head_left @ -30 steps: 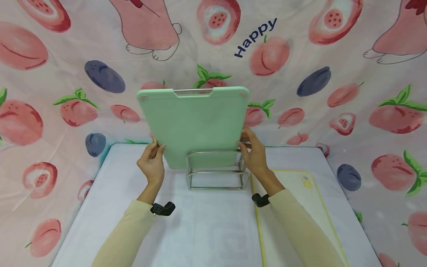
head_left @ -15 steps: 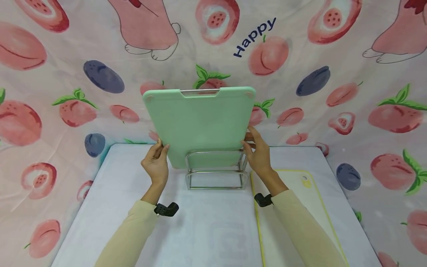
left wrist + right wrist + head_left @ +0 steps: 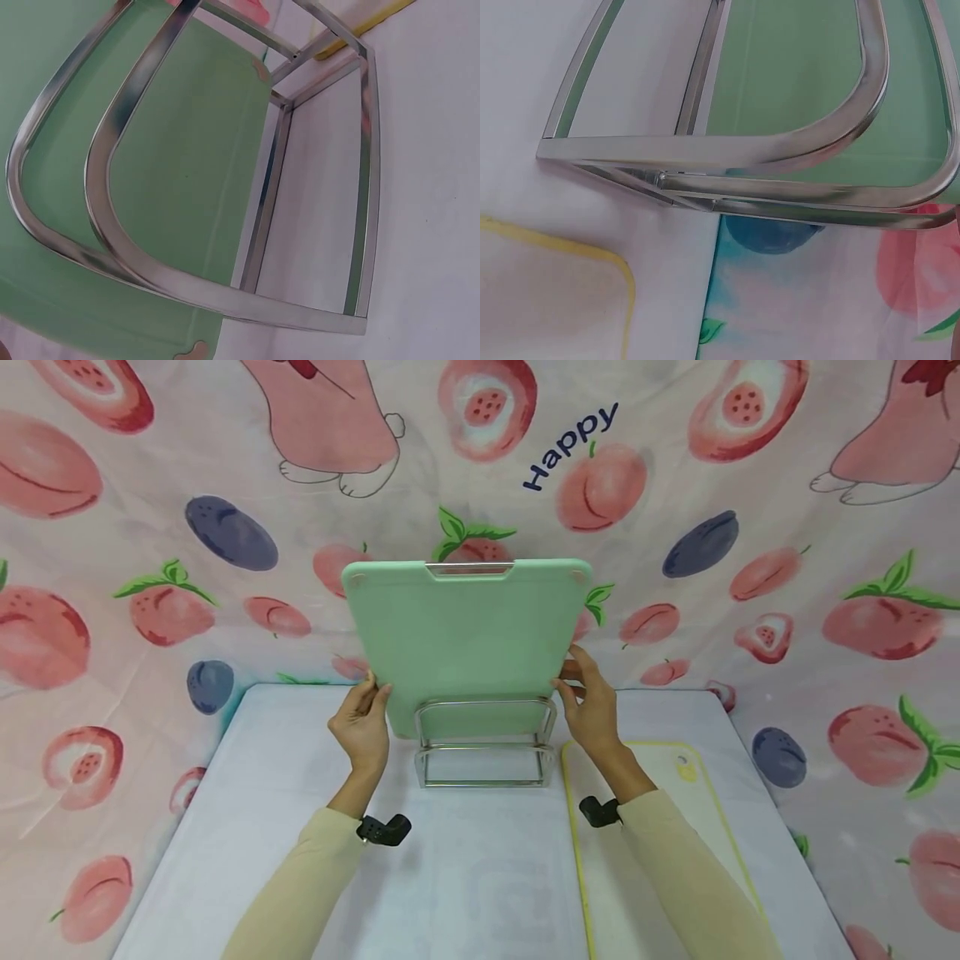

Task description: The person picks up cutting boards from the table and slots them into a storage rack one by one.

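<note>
A green cutting board (image 3: 465,635) stands nearly upright, leaning back slightly, with the handle slot at its top. My left hand (image 3: 362,727) pinches its left edge low down, thumb in front. My right hand (image 3: 592,710) pinches the opposite edge at about the same height. The board's lower part is behind the front loops of a metal rack (image 3: 483,747) and reaches past the rack's left side. In the left wrist view, the board's lower corner pads show beyond the shiny loops (image 3: 97,169). From the right wrist, another loop (image 3: 840,215) shows farther back.
A white board with a yellow rim (image 3: 611,877) lies flat on the right of the table, partly under my right forearm. The white-covered table (image 3: 465,860) ends at a fruit-printed cloth (image 3: 660,435) hanging behind. Each wrist wears a small black camera (image 3: 386,831).
The green cutting board has shifted to the right, further behind the rack's loops. Both hands have moved right with it, keeping their pinch on its edges. The rack stays in place.
</note>
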The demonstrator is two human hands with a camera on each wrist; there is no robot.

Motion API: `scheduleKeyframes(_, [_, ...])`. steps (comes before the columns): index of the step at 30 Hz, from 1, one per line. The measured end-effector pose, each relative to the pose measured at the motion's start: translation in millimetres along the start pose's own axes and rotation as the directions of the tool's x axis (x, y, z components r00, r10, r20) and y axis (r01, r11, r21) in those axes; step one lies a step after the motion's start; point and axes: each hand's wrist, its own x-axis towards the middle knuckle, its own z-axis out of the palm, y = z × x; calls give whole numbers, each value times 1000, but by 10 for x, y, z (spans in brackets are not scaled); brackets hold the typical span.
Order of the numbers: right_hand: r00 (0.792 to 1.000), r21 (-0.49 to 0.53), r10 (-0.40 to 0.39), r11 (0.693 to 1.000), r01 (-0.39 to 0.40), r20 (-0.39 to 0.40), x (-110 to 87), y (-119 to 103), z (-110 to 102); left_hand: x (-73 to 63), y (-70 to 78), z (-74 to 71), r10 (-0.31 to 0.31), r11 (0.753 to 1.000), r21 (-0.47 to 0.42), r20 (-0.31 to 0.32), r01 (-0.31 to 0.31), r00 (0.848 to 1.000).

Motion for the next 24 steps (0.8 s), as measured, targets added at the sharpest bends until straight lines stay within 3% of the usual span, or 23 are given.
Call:
scheduleKeyframes(9, [1000, -24, -18, 1000, 17, -10, 10, 20, -66, -27, 15, 72, -5, 1000, 3, -2, 5, 1000])
scheduleKeyframes(24, [997, -48, 52, 997, -55, -49, -64, 56, -170, -88, 5, 188, 11, 999, -32, 39, -10, 999])
